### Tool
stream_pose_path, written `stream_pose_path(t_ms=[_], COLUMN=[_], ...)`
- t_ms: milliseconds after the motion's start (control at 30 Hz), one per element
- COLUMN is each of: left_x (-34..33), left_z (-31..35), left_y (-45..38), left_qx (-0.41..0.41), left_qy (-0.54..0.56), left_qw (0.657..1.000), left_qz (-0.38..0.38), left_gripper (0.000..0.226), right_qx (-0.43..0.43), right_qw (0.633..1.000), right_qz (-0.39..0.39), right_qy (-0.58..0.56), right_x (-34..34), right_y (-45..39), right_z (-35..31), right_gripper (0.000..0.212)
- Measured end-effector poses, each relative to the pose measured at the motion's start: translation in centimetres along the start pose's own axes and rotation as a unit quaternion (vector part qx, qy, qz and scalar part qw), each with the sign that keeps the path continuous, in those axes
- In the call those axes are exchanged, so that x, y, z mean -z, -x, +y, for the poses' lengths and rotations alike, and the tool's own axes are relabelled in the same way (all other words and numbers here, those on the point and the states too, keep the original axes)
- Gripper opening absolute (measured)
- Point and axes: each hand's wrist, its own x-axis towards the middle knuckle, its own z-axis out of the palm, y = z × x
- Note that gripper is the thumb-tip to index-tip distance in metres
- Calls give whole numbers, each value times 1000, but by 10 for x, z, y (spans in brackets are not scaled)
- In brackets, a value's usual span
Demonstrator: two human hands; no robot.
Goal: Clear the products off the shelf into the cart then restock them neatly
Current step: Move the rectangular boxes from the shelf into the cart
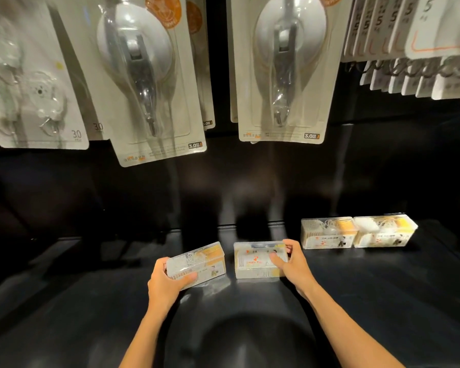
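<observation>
**Two boxes in hand on the dark shelf**

Two clear plastic boxes sat toward the middle of the black shelf (356, 288), each in one hand. The left box (197, 264) was tilted, its far end raised and angled to the right; the left hand (168, 282) had its grip closed round the near left end, thumb along the front face and fingers curled over the top edge. The right box (258, 260) lay flat on the shelf just beside it, a narrow gap between the two. The right hand (292, 261) gripped its right end, fingers curled over the top and thumb pressed on the front label.

Farther back and to the right, two more boxes stood side by side and touching: the third box (327, 236) and the fourth box (385, 233), both showing white and yellow contents through their clear walls.

Above the shelf hung carded goods: suction hook packs (154, 83) in the centre, clear hook packs (35, 96) at the left, and a row of white cards (409, 49) at the upper right.
</observation>
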Motion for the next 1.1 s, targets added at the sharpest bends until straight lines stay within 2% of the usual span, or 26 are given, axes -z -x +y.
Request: stream_pose_path(t_ms=[200, 400, 600, 667, 767, 833, 900, 933, 1033, 1100], left_x=[2, 2, 1, 2, 3, 4, 3, 3, 1, 1], left_z=[-3, -5, -3, -4, -11, -17, -21, -22, -25, -26], left_y=[2, 2, 4, 4, 2, -1, -3, -4, -10, -14], left_qx=[-7, -14, -26, -28, -26, -21, -17, -18, -19, -26], left_qy=[8, 13, 27, 36, 52, 69, 88, 94, 107, 111], left_qw=[1000, 1000, 999, 999, 998, 997, 995, 994, 992, 990], left_qz=[-3, -5, -11, -17, -27, -37, -45, -49, -64, -79], left_gripper=[60, 60, 61, 61, 63, 66, 67, 66, 62, 59], right_qx=[102, 227, 319, 309, 222, 148, 102, 84, 77, 66], right_qw=[987, 956, 892, 895, 944, 973, 987, 991, 994, 996], right_qz=[123, 145, 158, 167, 172, 135, 88, 72, 54, 55], right_qy=[12, 117, 278, 276, 173, 117, 85, 72, 54, 25], right_x=[0, -8, -10, -9, -8, -8, -9, -10, -16, -23], right_y=[40, 74, 86, 87, 91, 89, 85, 82, 73, 75], right_z=[-1, 3, 15, 14, 11, 12, 10, 9, 5, 0], right_gripper=[60, 58, 66, 68, 88, 105, 108, 102, 64, 55])
